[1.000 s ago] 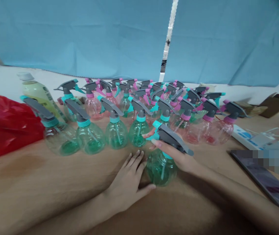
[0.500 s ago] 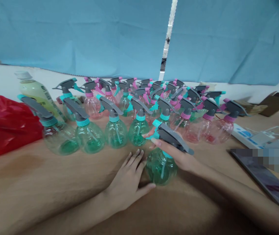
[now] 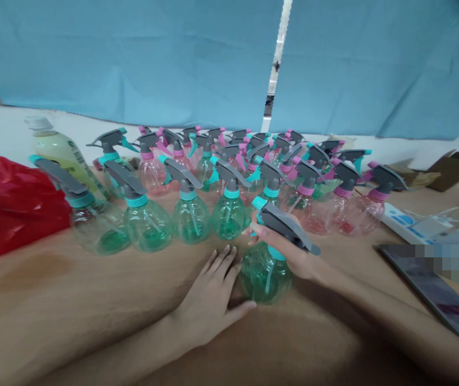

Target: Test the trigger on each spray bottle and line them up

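Observation:
A green spray bottle [image 3: 264, 276] with a grey and teal trigger head stands upright in front of me. My right hand [image 3: 288, 244] is wrapped round its neck, the fingers curled over the trigger under the nozzle. To the left of that bottle, my left hand [image 3: 207, 300] lies flat on the wooden table [image 3: 104, 332], fingers spread and holding nothing. Just beyond my fingertips is a row of other spray bottles, among them a green spray bottle [image 3: 229, 217] with a teal collar and a pink spray bottle [image 3: 360, 212] with a pink collar.
Several more spray bottles crowd behind the front row. At the left are a red plastic bag [image 3: 12, 206] and a drink bottle [image 3: 63, 153]. On the right lie a dark phone [image 3: 430, 292], a white power strip [image 3: 402, 222] and an open brown box [image 3: 457, 169]. Blue cloth [image 3: 133, 59] hangs behind.
My right fingers have drawn in towards the bottle's neck, pulling the teal trigger back. My left hand and the standing bottles have stayed in place.

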Available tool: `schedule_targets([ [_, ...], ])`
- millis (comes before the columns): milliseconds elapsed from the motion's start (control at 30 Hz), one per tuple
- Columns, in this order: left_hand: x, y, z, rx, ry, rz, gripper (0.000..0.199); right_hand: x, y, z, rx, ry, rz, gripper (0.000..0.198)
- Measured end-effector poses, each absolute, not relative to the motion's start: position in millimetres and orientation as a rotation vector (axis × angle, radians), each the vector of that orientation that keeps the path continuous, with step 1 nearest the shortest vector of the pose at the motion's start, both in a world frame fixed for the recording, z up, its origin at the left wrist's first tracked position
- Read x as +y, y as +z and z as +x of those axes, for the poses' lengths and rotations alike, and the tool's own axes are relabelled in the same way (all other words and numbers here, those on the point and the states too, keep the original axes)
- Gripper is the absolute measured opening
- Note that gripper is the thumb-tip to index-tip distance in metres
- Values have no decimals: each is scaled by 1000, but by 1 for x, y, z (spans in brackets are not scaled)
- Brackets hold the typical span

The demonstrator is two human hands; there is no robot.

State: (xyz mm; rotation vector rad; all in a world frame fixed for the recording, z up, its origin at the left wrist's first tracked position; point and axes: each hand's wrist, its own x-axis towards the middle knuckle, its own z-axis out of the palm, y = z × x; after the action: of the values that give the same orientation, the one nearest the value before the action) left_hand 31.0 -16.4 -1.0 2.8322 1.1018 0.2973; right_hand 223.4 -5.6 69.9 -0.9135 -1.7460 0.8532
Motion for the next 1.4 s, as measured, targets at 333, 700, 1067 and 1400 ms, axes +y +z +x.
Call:
schedule_targets([
  [333, -16, -1, 30, 1096, 310, 2829, 73, -6, 70, 223, -1735, 878, -847, 19],
  [700, -17, 1, 31, 1090, 299, 2842, 73, -10, 75, 222, -1722, 867, -903, 19],
  [1067, -18, 2, 31, 1114, 265, 2850, 74, -8, 69, 223, -1699, 891, -884, 20],
  [1400, -18, 2, 30, 1095, 298, 2840, 72, -8, 68, 223, -1692, 912, -867, 19],
])
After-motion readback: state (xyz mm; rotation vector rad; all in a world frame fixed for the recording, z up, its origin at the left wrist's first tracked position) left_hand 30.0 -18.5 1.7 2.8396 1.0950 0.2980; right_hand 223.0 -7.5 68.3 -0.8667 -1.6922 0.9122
